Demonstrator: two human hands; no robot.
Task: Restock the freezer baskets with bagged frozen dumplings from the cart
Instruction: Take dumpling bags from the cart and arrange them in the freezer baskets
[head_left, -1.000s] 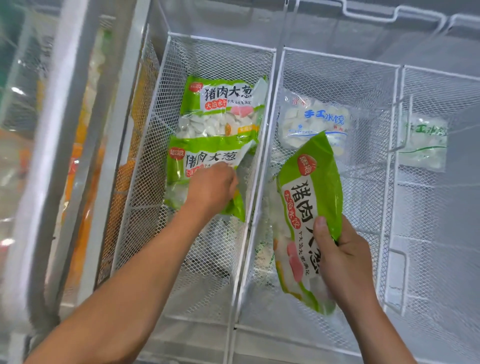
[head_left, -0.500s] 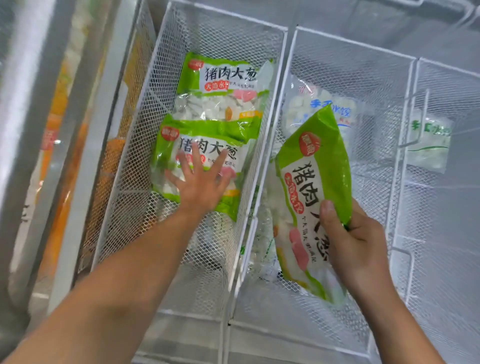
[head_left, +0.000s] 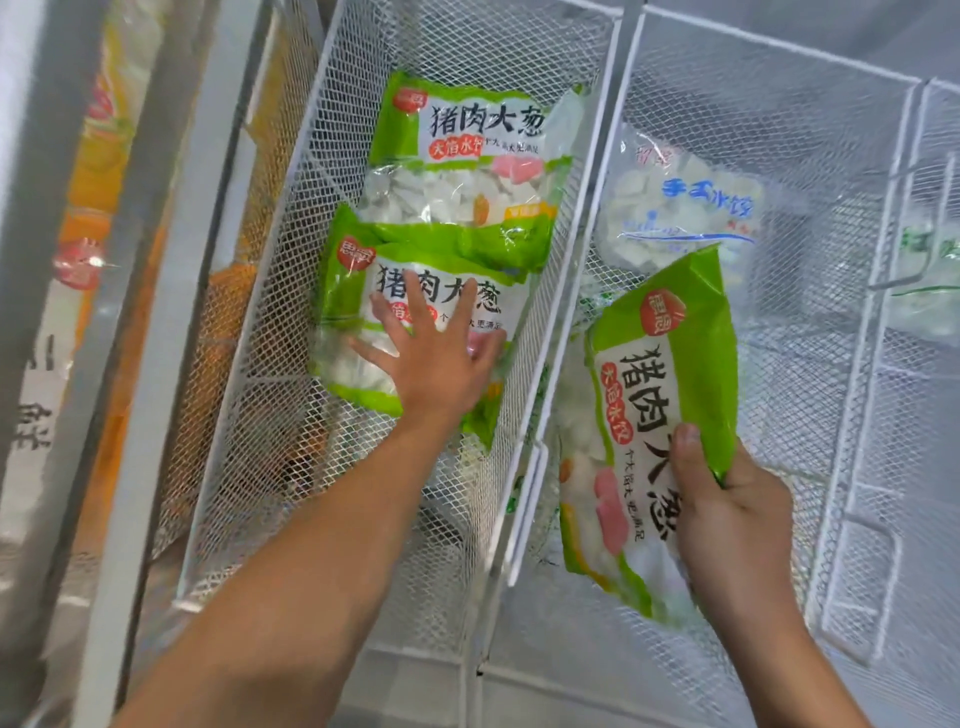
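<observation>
Head view: two green dumpling bags lie in the left basket (head_left: 311, 171), the nearer bag (head_left: 363, 338) at frame centre overlapping the lower edge of the farther bag (head_left: 462, 150) above it, apparently shingled so both labels show. The left hand (head_left: 441, 364) lies flat on the nearer bag, fingers straight and spread, probably pressing it level; the forearm reaches in from the lower left. At lower right the right hand (head_left: 727, 509) clamps a third green bag (head_left: 649, 415) by its edge, thumb over the front, tilted above the middle basket (head_left: 779, 47), likely waiting its turn. A clear blue-lettered bag (head_left: 680, 208) lies beyond it.
</observation>
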